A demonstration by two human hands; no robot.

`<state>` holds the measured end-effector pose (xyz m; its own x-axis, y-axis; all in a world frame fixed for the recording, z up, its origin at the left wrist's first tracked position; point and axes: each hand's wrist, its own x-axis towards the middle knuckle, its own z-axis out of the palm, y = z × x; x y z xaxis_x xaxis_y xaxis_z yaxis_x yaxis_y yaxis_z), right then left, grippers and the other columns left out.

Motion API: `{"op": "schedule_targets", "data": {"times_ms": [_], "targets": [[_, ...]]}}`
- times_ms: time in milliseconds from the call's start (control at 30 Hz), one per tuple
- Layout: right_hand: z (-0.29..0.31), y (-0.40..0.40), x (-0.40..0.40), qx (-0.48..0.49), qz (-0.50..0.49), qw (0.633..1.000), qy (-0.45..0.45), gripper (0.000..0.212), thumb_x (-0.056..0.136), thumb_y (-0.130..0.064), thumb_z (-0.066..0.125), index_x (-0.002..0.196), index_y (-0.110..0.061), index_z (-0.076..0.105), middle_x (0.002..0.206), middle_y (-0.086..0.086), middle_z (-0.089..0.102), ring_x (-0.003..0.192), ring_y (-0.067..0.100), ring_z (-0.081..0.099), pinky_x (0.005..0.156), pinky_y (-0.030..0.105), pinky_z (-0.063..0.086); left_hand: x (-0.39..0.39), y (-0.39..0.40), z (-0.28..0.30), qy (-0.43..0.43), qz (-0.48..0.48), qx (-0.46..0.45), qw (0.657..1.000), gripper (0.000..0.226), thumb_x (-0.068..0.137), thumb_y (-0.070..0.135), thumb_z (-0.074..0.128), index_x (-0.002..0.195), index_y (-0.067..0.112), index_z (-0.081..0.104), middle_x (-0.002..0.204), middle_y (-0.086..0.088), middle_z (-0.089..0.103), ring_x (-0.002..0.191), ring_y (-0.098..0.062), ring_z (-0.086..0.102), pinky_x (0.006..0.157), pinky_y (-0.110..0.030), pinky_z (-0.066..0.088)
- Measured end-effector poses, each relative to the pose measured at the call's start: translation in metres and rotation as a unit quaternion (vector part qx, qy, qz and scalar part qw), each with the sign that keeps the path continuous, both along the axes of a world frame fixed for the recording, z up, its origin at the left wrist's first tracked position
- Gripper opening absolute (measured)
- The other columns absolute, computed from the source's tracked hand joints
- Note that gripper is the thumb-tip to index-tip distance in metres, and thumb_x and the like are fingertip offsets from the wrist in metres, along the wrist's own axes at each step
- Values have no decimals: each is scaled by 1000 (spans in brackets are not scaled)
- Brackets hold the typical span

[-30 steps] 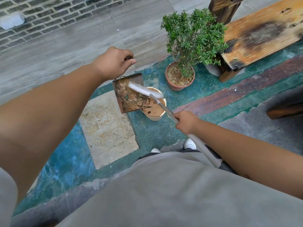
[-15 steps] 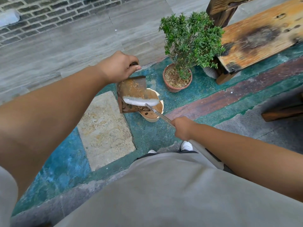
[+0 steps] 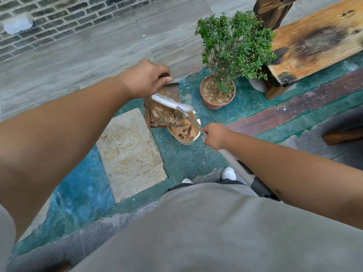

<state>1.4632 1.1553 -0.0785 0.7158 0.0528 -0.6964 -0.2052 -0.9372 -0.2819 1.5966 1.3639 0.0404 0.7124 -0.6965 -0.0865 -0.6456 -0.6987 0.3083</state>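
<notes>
Dustpan (image 3: 163, 95): clasped at its handle by curled fingers of left hand (image 3: 145, 79), tilted with lip over bucket (image 3: 186, 141) on the ground (image 3: 188, 161); right hand (image 3: 215, 135) wrapped round broom (image 3: 172, 102) shaft. Draw bristles downhill in short strokes, coaxing leaves (image 3: 164, 117) in without flicking any past the rim.

Single head-worn, wide-angle view. It looks forward and steeply down from standing height, over the wearer's own torso (image 3: 216, 232). The potted plant (image 3: 232, 48) stands ahead, above frame centre. The left hand (image 3: 145, 79) and right hand (image 3: 215, 135) sit nearer the lens than it, at arm's reach.
</notes>
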Motion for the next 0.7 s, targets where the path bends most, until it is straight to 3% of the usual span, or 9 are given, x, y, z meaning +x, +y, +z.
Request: {"op": "schedule_targets", "data": {"times_ms": [200,300,467,600,700], "targets": [[-6,-5,-26,2,47,999,25,15,81,-9,55,95,-7,61,87,13,62,78,29,61,63,31,51,8,-2,3,8,4,8,1000,29,97,32,47,105,8,62,69,-6,54,65,-25,49,61,-29,37],[0,-16,-33,26,25,999,16,5,77,-8,55,81,-10,59,72,9,59,66,27,58,52,25,44,11,0,5,13,6,17,1000,31,97,35,46,105,8,61,70,-8,56,67,-27,52,62,-32,43],[8,-31,-20,63,-58,996,-15,25,78,-4,55,100,-10,65,71,11,61,47,19,52,39,21,37,6,0,5,14,13,22,1000,31,97,35,45,107,9,61,71,-5,54,66,-26,52,64,-38,50],[8,-24,-5,39,-57,997,-16,7,80,-2,54,83,-7,58,67,8,55,48,15,49,35,17,31,3,-7,6,13,7,14,1000,31,97,33,46,106,8,61,70,-5,53,65,-26,51,62,-32,44],[-1,-16,-13,37,-44,998,10,5,82,-4,55,84,-7,58,69,7,57,52,17,54,41,19,36,2,-9,7,10,9,10,1000,31,97,33,46,106,7,61,71,-12,58,66,-29,53,61,-29,40]]}}
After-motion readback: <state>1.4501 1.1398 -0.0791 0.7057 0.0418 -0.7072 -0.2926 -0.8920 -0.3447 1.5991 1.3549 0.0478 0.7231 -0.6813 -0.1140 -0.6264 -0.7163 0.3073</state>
